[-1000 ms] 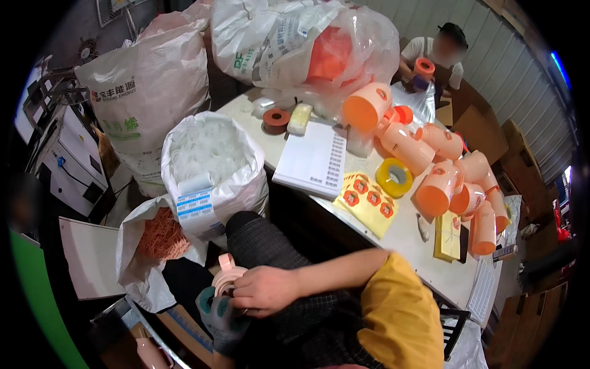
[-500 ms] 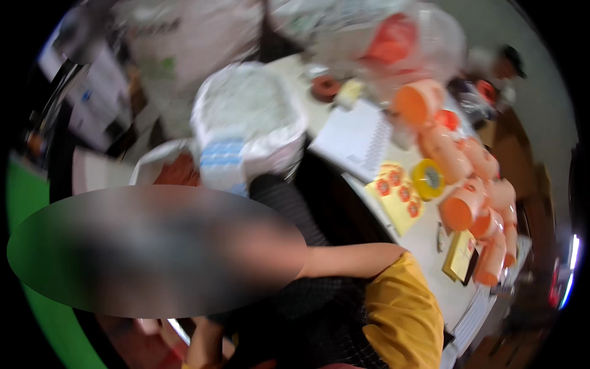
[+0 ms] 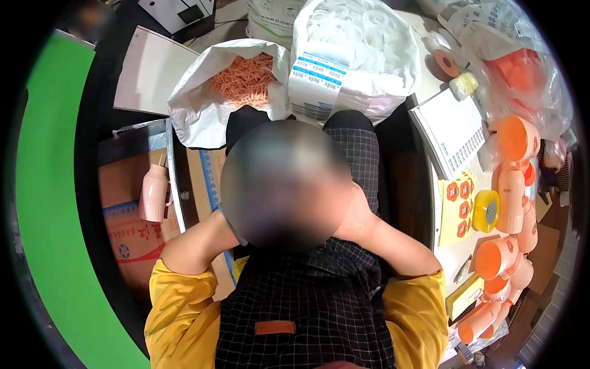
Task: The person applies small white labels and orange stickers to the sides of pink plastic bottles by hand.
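Both of my hands meet over my lap, above the black checked apron [image 3: 307, 301]. A round blurred patch covers the fingers and whatever may be between them. Of my left hand [image 3: 228, 229] only the wrist edge shows, with a beaded bracelet on it. The back and thumb side of my right hand [image 3: 359, 214] come out of the blur on the other side. Beyond my knees stand a white sack of orange-pink strips [image 3: 244, 80] and a white sack of clear plastic rings [image 3: 378, 27]. A sheet of blue-and-white labels [image 3: 316, 83] hangs on the ring sack.
On the table to my right are a spiral notebook [image 3: 452, 132], a yellow sheet of red stickers [image 3: 456, 206], a yellow tape roll [image 3: 486, 210] and several orange bottles [image 3: 510, 190]. A pink thermos [image 3: 153, 194] stands on cardboard at left, beside a green strip [image 3: 52, 184].
My view has swung left and down to my lap. Both forearms now reach in from the sides, and the sacks and table sit differently in the picture.
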Motion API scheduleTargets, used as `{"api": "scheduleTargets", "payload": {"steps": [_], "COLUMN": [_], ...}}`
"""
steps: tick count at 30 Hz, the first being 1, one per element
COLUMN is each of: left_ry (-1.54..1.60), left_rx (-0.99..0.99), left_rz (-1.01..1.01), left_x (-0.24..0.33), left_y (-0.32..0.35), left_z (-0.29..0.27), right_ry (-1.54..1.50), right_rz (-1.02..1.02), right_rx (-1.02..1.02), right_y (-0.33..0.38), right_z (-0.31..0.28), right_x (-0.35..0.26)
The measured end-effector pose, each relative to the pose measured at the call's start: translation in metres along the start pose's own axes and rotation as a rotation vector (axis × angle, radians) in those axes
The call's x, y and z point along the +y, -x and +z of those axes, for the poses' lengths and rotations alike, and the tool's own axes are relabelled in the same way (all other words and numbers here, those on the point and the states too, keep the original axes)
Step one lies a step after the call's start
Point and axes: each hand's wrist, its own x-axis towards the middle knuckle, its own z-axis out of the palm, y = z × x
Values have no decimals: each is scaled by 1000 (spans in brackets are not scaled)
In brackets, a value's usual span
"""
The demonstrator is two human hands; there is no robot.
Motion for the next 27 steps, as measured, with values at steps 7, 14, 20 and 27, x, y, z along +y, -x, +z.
{"api": "scheduleTargets", "payload": {"steps": [7,14,20,27], "left_ry": [809,1453,1741,599], "left_rx": [199,-126,-174,502], "left_rz": [31,-475,-397,-158], "left_x": [-37,-117,-112,-67], "left_y": [-9,-101,-78,-77], "left_z": [24,110,98,71], "right_ry": [-60,-643,-1077,-1221], "right_rz": [3,655,962,1013], "right_rx": [-13,372,518,359], "right_y": [23,19,-29,-29], "right_z": [-16,-18,14,38], "right_x": [-11,4,65,94]}}
